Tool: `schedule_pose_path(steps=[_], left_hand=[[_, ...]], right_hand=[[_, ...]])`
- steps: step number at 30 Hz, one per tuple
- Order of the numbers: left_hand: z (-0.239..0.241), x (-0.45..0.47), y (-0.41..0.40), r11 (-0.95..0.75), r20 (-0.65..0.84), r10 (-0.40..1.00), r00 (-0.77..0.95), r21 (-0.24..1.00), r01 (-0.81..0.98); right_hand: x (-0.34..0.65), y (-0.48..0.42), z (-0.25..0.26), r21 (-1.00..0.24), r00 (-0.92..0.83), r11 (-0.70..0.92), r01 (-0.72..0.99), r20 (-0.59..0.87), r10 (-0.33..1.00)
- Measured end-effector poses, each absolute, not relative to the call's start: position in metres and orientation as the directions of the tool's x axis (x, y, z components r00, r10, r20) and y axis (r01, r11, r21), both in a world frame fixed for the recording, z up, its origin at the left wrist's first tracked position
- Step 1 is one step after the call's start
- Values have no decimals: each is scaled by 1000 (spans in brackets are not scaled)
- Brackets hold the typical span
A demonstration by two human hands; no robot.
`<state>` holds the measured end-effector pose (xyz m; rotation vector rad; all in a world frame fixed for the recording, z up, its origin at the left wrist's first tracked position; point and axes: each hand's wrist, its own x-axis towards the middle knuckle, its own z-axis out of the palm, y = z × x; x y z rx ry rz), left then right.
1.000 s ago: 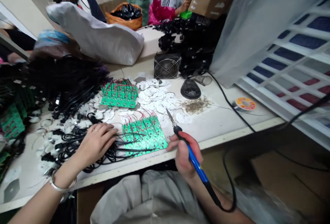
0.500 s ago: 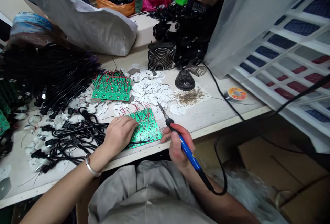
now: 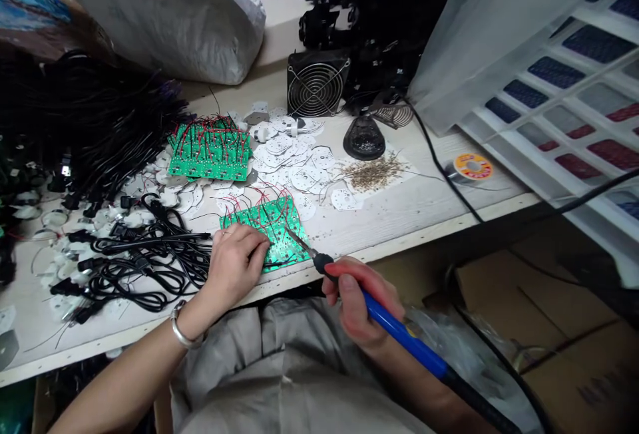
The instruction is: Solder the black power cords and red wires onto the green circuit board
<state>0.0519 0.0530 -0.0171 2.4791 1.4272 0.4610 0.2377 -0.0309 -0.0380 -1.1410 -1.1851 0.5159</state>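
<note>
My right hand (image 3: 362, 301) grips a blue soldering iron (image 3: 399, 327), its metal tip angled over a green circuit board (image 3: 287, 221). I cannot tell whether the tip touches the board. Thin red and black wires rise from the board's far side. My left hand (image 3: 237, 257) lies over the board's left part, fingers curled and pressed together against the thumb; what is between them is hidden. A short black wire or lead runs along the board's near edge beside the left thumb. Behind it, more wired green boards (image 3: 210, 154) are stacked.
Black cables (image 3: 150, 261) and white parts crowd the left. White discs (image 3: 304, 161) spread behind the board. A small fan (image 3: 318, 86), a soldering iron stand (image 3: 364, 139), metal scraps (image 3: 374, 172) and a solder spool (image 3: 469, 168) stand farther back. A white crate (image 3: 539, 128) borders the right.
The soldering iron's tip has moved left and down, from beyond the board's right corner to over the board. My left hand stays on the board. The view has tilted downward.
</note>
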Motion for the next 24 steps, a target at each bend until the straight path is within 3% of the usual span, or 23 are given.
schedule_pose_path(steps=[5, 15, 24], left_hand=[[-16, 63, 53, -425, 166, 905, 392, 325, 845], [-22, 67, 49, -456, 310, 871, 381, 226, 861], [-23, 70, 52, -501, 420, 822, 385, 210, 839]], right_hand=[[236, -30, -39, -858, 316, 389, 336, 492, 811], [231, -28, -30, -810, 242, 336, 481, 492, 836], [221, -20, -35, -764, 235, 414, 495, 577, 782]])
